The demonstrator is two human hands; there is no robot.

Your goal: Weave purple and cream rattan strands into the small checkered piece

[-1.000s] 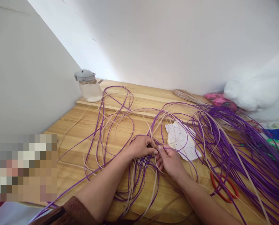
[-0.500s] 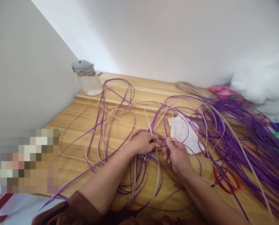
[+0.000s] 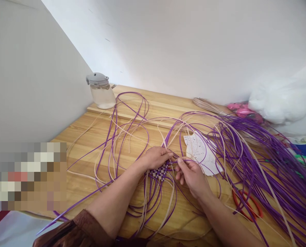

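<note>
A small checkered weave (image 3: 158, 173) of purple and cream strips lies on the wooden table, its loose strip ends curling out on all sides. Over its upper edge rests my left hand (image 3: 158, 157), closed, with thumb and fingers pinching strips beside the weave. My right hand (image 3: 190, 171) is just to the right, thumb and forefinger pinched on a purple strip (image 3: 174, 161) that runs towards the weave. The left fingertips partly cover the weave's top edge.
A large bundle of purple strips (image 3: 258, 147) spreads over the right side, with red-handled scissors (image 3: 247, 204) below it. A paper with writing (image 3: 203, 152) lies behind my right hand. A lidded jar (image 3: 101, 92) stands back left; a white plastic bag (image 3: 279, 99) sits back right.
My right hand has moved slightly down and left, nearer the weave, with the purple strip. More of the checkered weave shows beneath my left hand. The view has shifted a little.
</note>
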